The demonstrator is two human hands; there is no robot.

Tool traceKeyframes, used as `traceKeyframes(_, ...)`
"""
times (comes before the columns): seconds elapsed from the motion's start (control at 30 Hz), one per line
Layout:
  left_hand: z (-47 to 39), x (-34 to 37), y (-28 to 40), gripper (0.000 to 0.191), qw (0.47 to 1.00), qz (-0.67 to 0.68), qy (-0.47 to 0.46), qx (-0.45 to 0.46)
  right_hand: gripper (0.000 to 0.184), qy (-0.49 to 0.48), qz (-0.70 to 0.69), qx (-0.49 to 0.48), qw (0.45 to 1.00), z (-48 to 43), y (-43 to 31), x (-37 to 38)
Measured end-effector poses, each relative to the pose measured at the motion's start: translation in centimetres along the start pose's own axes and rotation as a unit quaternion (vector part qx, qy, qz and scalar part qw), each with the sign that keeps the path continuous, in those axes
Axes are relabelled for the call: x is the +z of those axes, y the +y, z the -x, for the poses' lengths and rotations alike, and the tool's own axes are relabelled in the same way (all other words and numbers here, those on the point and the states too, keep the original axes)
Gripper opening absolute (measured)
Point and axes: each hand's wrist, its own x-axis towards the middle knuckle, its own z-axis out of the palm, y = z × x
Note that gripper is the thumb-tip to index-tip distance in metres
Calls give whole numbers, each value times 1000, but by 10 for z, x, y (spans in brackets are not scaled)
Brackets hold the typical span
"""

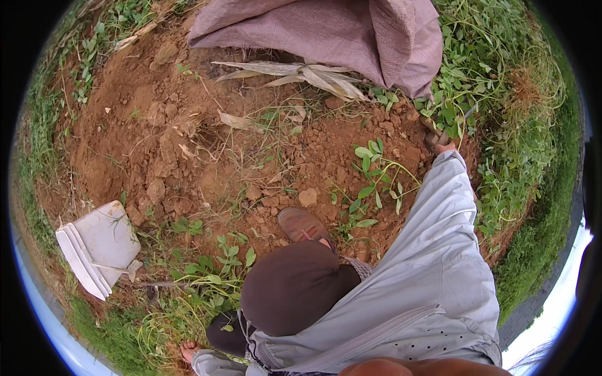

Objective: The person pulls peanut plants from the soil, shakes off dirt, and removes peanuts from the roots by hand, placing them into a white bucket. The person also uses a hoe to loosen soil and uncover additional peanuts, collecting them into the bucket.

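Observation:
My right hand (444, 147) is low over the soil at the right, its wrist in a grey sleeve. Brown, soil-coloured shapes lie at its fingers, possibly a tool's handle; leaves hide part of them, and the grip is unclear. A thin metallic piece (470, 112) shows among the leaves just beyond. At the lower left my left hand (189, 350) is partly visible beside uprooted leafy plants (211, 286) and their reddish roots (176, 359). Whether it holds them is unclear. A leafy green plant (371, 183) lies on the soil between my shoe and right hand.
A pinkish woven sack (305, 23) lies ahead, with dry corn husks (324, 80) at its edge. A white plastic bucket (106, 244) lies on its side at the left. Heaped plants (498, 94) cover the right. My brown shoe (303, 223) stands on loose reddish soil (155, 141).

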Motion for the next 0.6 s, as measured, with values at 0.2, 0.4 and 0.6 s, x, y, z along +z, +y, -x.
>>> traceKeyframes(0.2, 37, 50, -21, 35, 997, 52, 44, -44, 83, 7, -31, -111, 993, 23, 53, -3)
traceKeyframes(0.4, 52, 38, -33, 31, 996, 89, 12, -12, 67, -31, -138, -361, 922, 206, 24, -9)
traceKeyframes(0.6, 49, 47, -34, 27, 988, 153, 1, 12, 83, -51, 219, -332, 916, 245, 28, 28)
